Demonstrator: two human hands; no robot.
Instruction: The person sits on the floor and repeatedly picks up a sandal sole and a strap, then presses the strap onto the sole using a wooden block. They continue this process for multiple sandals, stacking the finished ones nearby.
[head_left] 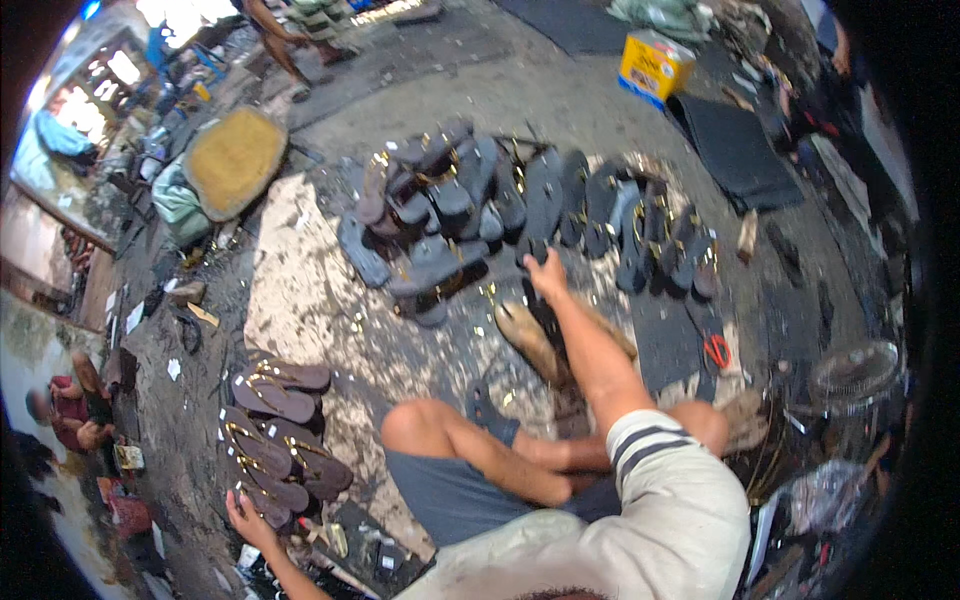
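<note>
My right hand [545, 277] reaches forward to the near edge of a big pile of flip-flops, its fingers closed on the end of a dark flip-flop [538, 248]. Down at the left, my left hand [246, 520] has its fingers apart beside a row of brown flip-flops [262, 455] with gold-trimmed straps; whether it touches the nearest one is unclear. The pile of dark flip-flops [455, 200] spreads across the middle of the floor, some with gold on their straps. Below my right forearm stands a worn foot-shaped wooden form [528, 340], partly hidden by the arm.
Red-handled scissors [717, 350] lie on a dark sheet at the right, near a round wire fan guard [853, 372]. Farther off are a yellow box [655, 68], a black sheet [735, 150] and a yellow-brown pad [235, 163]. Other people sit or stand around the edges.
</note>
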